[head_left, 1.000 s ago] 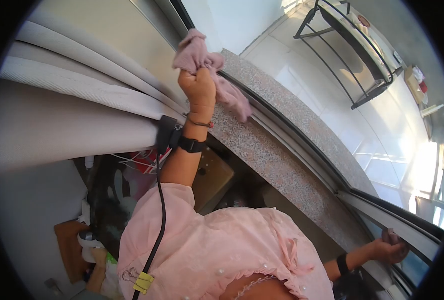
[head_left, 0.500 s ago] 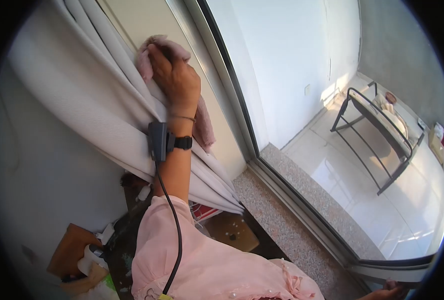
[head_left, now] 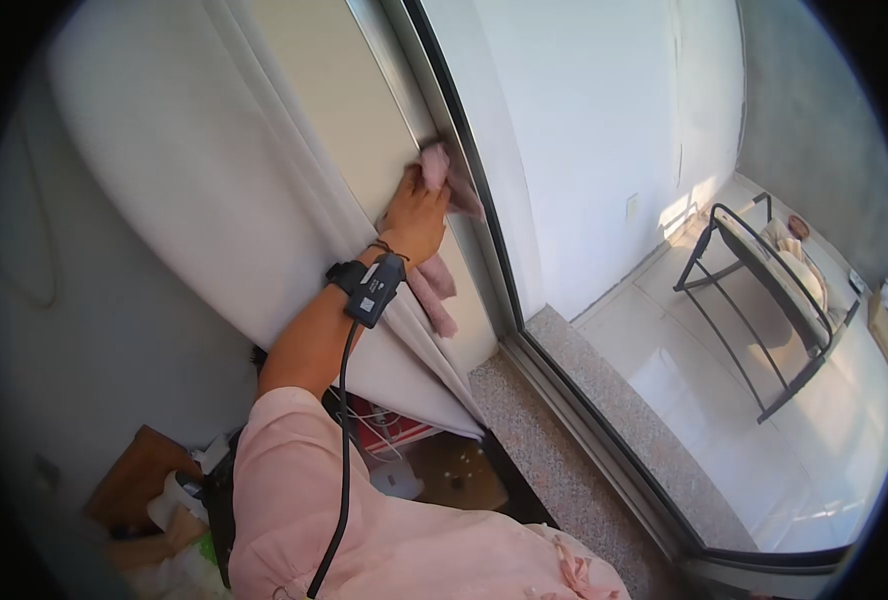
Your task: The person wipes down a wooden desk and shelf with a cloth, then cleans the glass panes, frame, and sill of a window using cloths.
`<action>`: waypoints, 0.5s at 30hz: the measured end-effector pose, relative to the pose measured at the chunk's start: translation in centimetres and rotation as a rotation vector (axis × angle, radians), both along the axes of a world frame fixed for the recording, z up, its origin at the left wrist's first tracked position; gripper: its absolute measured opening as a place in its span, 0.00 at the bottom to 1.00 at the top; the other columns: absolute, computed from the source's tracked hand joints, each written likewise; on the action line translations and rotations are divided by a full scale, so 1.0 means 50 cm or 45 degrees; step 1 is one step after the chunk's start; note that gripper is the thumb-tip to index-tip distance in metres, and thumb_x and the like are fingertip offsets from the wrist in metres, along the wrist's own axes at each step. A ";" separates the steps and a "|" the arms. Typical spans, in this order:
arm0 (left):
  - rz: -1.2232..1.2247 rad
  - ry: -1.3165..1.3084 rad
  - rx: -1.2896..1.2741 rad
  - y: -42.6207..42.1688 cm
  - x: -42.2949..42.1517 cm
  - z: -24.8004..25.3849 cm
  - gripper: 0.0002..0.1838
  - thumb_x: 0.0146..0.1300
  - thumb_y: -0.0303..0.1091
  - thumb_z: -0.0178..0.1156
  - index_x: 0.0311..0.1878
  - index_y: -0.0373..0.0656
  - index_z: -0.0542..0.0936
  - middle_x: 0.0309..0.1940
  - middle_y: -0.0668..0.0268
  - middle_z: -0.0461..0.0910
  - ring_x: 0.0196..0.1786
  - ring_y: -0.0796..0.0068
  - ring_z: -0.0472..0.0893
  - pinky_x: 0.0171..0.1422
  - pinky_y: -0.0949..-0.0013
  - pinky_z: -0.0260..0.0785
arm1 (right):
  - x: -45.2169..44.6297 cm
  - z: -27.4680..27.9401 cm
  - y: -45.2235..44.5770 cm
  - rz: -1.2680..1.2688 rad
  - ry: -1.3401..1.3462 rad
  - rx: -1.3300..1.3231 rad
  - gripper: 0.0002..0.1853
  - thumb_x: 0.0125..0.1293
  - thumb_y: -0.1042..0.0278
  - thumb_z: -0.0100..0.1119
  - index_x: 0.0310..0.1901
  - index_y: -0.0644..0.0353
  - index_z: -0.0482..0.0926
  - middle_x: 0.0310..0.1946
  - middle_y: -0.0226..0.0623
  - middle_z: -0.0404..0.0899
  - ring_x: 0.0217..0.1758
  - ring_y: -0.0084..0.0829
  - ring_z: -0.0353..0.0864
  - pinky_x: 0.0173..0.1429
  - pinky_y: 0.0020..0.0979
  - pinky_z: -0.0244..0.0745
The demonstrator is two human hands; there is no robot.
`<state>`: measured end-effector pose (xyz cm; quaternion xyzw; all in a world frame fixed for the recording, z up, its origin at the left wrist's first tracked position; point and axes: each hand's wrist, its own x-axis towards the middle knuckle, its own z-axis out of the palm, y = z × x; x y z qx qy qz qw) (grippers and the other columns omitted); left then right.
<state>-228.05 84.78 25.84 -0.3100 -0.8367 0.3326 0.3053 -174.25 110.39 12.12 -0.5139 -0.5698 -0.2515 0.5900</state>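
My left hand (head_left: 417, 222) presses a fuzzy pink cloth (head_left: 434, 168) onto the metal window frame (head_left: 436, 120). My fingers are closed on the cloth. One part of it spreads over the frame toward the glass, and a loose end hangs below my palm along the cream wall strip (head_left: 356, 105). Beside my wrist hangs a pale curtain (head_left: 214, 180), its edge close to my forearm. A black device (head_left: 374, 290) with a cable is strapped to my left wrist. My right hand is out of view.
Through the glass, a black-framed chair (head_left: 764, 290) stands on shiny floor tiles. A speckled stone sill (head_left: 554, 450) runs along the frame. Below the curtain are a red-and-white box (head_left: 379, 425), cables and a brown board (head_left: 464, 475). A brown box (head_left: 134, 480) and clutter sit lower left.
My left hand and the cloth have moved right and down, from the wall strip beside the curtain to the metal frame. My right hand, earlier at the lower right, has left the view.
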 end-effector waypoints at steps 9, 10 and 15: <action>-0.153 0.863 0.569 -0.004 -0.007 0.125 0.30 0.57 0.44 0.47 0.58 0.34 0.58 0.61 0.51 0.50 0.64 0.55 0.48 0.65 0.56 0.38 | 0.044 0.035 0.016 0.004 -0.670 0.136 0.13 0.48 0.58 0.60 0.19 0.55 0.69 0.11 0.22 0.70 0.19 0.27 0.72 0.39 0.34 0.70; -0.063 0.669 0.655 0.010 0.000 0.076 0.35 0.54 0.47 0.50 0.60 0.34 0.55 0.63 0.52 0.44 0.66 0.54 0.43 0.66 0.54 0.33 | 0.042 0.037 0.014 0.032 -0.729 0.139 0.14 0.46 0.59 0.63 0.16 0.54 0.68 0.07 0.18 0.69 0.16 0.25 0.72 0.40 0.32 0.72; -0.042 0.005 0.538 -0.010 0.051 -0.302 0.38 0.47 0.50 0.54 0.60 0.42 0.56 0.63 0.56 0.47 0.61 0.55 0.56 0.61 0.48 0.45 | 0.058 0.053 0.007 0.045 -0.913 0.102 0.15 0.50 0.53 0.59 0.24 0.56 0.70 0.14 0.23 0.71 0.24 0.29 0.76 0.38 0.33 0.71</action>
